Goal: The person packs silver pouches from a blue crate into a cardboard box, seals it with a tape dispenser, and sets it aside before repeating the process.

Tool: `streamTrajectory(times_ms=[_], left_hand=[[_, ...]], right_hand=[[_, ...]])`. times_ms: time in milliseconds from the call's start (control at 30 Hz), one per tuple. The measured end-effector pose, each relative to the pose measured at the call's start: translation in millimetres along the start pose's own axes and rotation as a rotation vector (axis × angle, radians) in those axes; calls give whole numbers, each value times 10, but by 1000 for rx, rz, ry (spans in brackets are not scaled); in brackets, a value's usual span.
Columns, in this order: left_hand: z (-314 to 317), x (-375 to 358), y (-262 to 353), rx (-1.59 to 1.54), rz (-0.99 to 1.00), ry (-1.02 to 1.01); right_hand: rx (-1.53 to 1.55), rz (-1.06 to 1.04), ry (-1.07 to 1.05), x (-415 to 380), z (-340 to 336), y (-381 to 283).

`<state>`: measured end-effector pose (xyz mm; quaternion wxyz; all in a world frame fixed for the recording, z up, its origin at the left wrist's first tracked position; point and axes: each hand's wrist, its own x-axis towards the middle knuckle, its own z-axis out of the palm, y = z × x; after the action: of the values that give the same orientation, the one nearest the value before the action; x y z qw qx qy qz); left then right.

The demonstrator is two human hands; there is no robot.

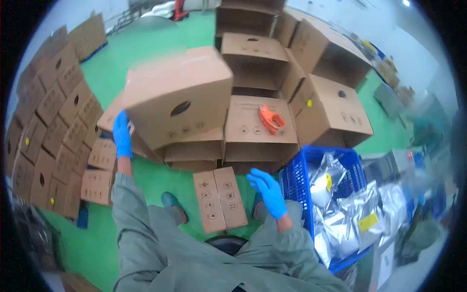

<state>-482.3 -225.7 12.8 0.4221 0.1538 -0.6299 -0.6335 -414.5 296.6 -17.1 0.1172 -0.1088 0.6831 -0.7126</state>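
A large cardboard box (pixel 170 109) with a dark leaf mark is tilted at front left, its top edge blurred. My left hand (pixel 122 136), in a blue glove, grips its lower left corner, with part of the fingers hidden. My right hand (pixel 270 192), also blue-gloved, is open with fingers stretched out and holds nothing. It hovers beside a blue plastic basket (pixel 304 177) of silver foil bags (pixel 340 224), some with yellow labels. An orange tape dispenser (pixel 271 120) lies on a carton (pixel 260 114) in front. Between my feet is a closed small carton (pixel 221 199).
Open-fronted cartons (pixel 255 46) are stacked ahead, with more cartons (pixel 335 104) at right. A wall of closed boxes (pixel 53 126) stands at left on a blue pallet. The floor (pixel 141 46) is green. Grey equipment (pixel 389 165) is behind the basket.
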Motion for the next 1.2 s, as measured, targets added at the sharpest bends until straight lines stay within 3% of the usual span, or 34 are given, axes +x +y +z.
streamTrajectory(times_ms=[67,100,167,200,267,367,400,467,500,567,600,667,733,767,867,900,967,1033,1067,1133,1167,1200], left_hand=[[-306,321,-279,-63,-360,3],[-241,170,-7,-60,-338,-15],[26,-317,680,-28,-566,79],[71,-389,756,-25,-548,74],[36,-513,750,-149,-647,-113],[-184,-755,519,-259,-479,-244],[-303,-937,438,-309,-430,-262],[-602,-1513,338,-445,-357,-327],[-755,-1795,316,-535,-325,-381],[-1323,-2040,-93,397,-48,-686],[-1361,-2046,-204,394,-57,-696],[-1322,-2108,-401,205,-133,-698],[-1198,-2307,-604,15,-220,-687],[-1650,-2820,-831,-81,-255,-687],[-2102,-3197,-1300,-371,-377,-743],[-2170,-3018,-1439,-469,-448,-766],[-2112,-2717,-1798,-668,-610,-839],[-1702,-2363,-2190,-853,-780,-903],[-1600,-2590,-1849,-861,-818,-956],[-545,-2683,-599,-676,-1115,-559],[-504,-2672,-724,-672,-1138,-593],[-597,-2659,-922,-292,-1018,-583]], right_hand=[[44,-73,0,332,107,-303],[14,-101,16,550,169,-402],[-89,-249,31,1097,313,-496],[-160,-364,38,1364,387,-536],[-417,-321,78,1862,508,-710],[-223,-353,243,2264,710,-778],[-212,-358,234,2143,754,-892],[208,20,-34,1667,657,-1115],[253,62,-41,1638,515,-903],[375,96,-109,1690,82,-30],[453,84,-178,1648,-67,367],[286,302,-111,1167,-66,608],[573,297,-272,567,159,416],[575,273,-242,415,90,433],[666,122,-63,-26,-71,405],[664,270,18,-153,-81,210],[387,260,49,-172,-367,770],[345,235,97,-178,-416,980],[199,235,152,-225,-433,941],[2,323,221,-344,-501,796],[-4,389,197,-461,-586,730],[-13,461,170,-576,-657,665]])
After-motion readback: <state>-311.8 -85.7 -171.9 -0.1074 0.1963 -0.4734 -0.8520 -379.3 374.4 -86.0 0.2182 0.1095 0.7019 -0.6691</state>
